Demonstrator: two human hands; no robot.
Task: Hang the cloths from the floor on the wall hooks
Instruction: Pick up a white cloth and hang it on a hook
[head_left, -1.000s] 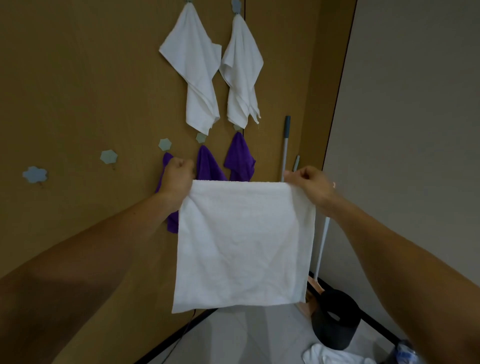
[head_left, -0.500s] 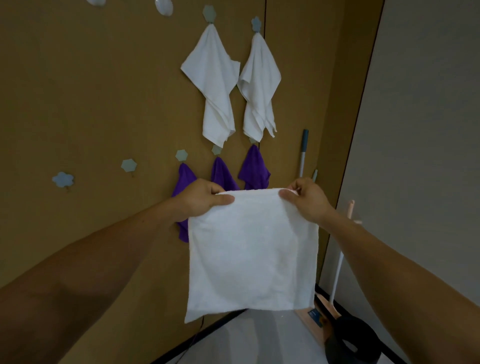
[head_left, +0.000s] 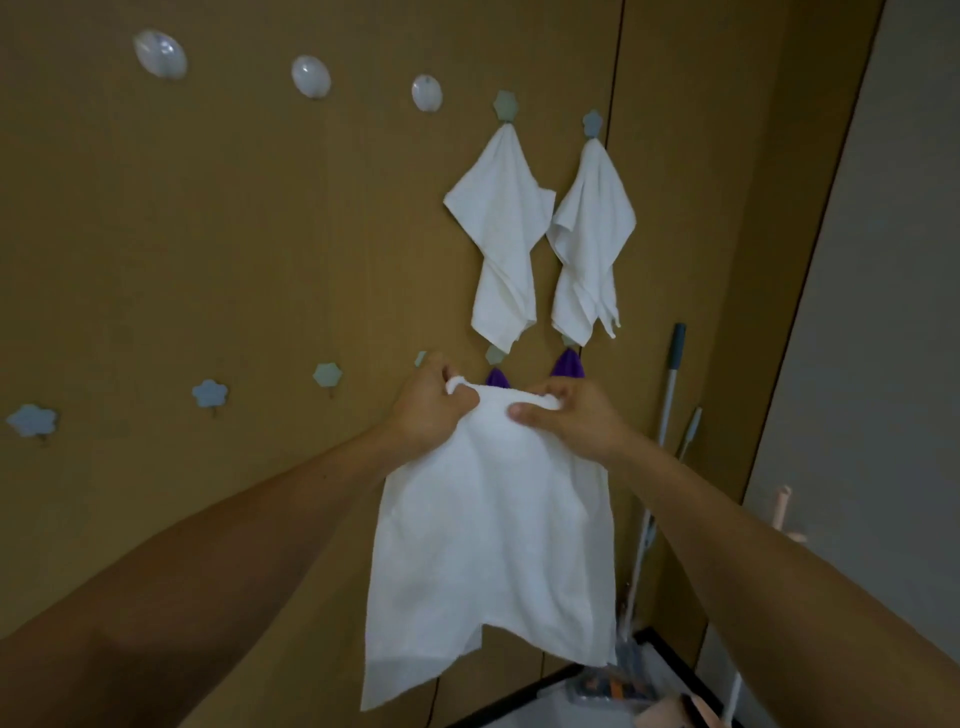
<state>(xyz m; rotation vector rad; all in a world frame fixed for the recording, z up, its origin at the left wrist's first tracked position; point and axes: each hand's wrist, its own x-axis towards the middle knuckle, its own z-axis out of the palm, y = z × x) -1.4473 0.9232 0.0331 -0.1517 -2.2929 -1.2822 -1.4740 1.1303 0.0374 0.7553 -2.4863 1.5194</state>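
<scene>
Holding a white cloth (head_left: 493, 545) up before the wall (head_left: 208, 234), top edge bunched short. Gripped at one end by the left hand (head_left: 434, 410), fingers curled round a pinched corner; gripped at the other by the right hand (head_left: 571, 421), thumb pressed over the fold. Hanging free below, long axis straight down. Two hung cloths (head_left: 501, 234), also white, and purple ones (head_left: 568, 365) already on hooks just above and behind the hands. Free hooks all to the left: a flower hook (head_left: 327, 375) near the left hand at about its height, an oval hook (head_left: 427, 93) well above, up and slightly left. Possibly one more hook right behind the left knuckles, mostly hidden. Next, most likely: carry the bunched corner leftward, left hand leading as the nearer one, and loop it over the flower hook.
</scene>
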